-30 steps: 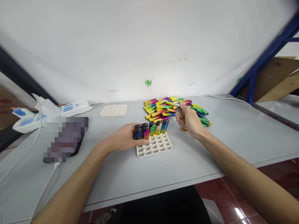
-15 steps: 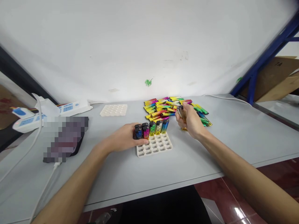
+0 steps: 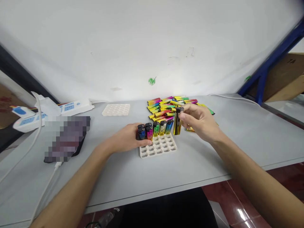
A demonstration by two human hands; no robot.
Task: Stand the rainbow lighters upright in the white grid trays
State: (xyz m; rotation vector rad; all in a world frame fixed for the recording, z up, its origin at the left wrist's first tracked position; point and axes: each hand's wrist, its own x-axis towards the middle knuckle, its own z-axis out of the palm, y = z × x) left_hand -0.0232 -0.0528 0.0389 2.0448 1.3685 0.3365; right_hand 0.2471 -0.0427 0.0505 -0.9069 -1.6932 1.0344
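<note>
Upright between the thumb and fingers of my right hand (image 3: 200,122) is a gold lighter (image 3: 177,123) with a black top, held just off the back right corner of a white holed tray (image 3: 158,148). My left hand (image 3: 127,138) wraps round the tray's left side, its thumb along the front of the lighters and its other fingers mostly hidden behind them. Several lighters stand in the tray's back rows, among them a pink one (image 3: 149,133), a green one (image 3: 156,129) and a blue one (image 3: 169,126). The front holes are bare.
Behind the tray lies a pile of shiny coloured lighters (image 3: 163,107), partly covered by my right hand. A second white tray (image 3: 116,110) rests near the wall. At left are a power strip (image 3: 71,107) and a blurred phone (image 3: 68,139) on a white cable (image 3: 45,193).
My right hand has brought the gold lighter from the pile leftward, nearer the tray, and turned it upright in plain sight. The left hand stays at the tray.
</note>
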